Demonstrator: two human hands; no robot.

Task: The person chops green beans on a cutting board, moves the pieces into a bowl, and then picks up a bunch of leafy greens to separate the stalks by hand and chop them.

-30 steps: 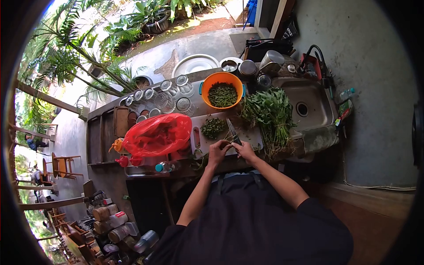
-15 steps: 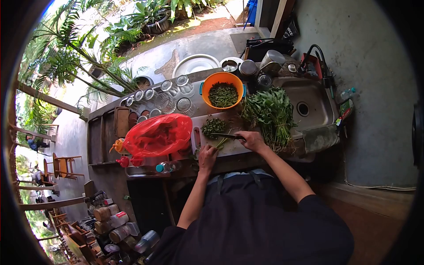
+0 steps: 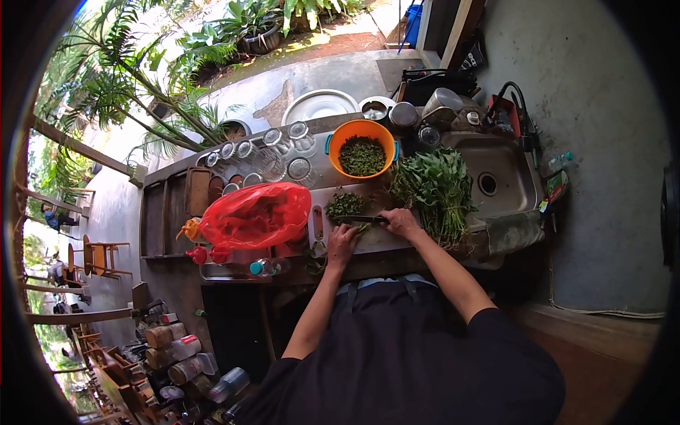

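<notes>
Two hands work over the board (image 3: 382, 243): your left hand (image 3: 343, 243) pinches some stems (image 3: 363, 228), and your right hand (image 3: 402, 222) wraps the knife (image 3: 355, 219) by its handle. Curl your left fingers back from the blade, press the stems flat and keep strokes even. They look slim and light green, partly covered by your hand. Past the blade lies a chopped pile (image 3: 345, 204); farther off, an orange bowl (image 3: 361, 127) holds darker bits.

Looking like an open-sided kitchen, judging by the metal sink (image 3: 515, 159) on the right, the chopping board (image 3: 386, 242) and knife (image 3: 360, 219) near the middle, the orange bowl (image 3: 361, 128) beyond, and glasses (image 3: 300, 171) to the left. Opening onto palm fronds (image 3: 113, 46) at far left, with wooden chairs (image 3: 100, 256) showing at left.
</notes>
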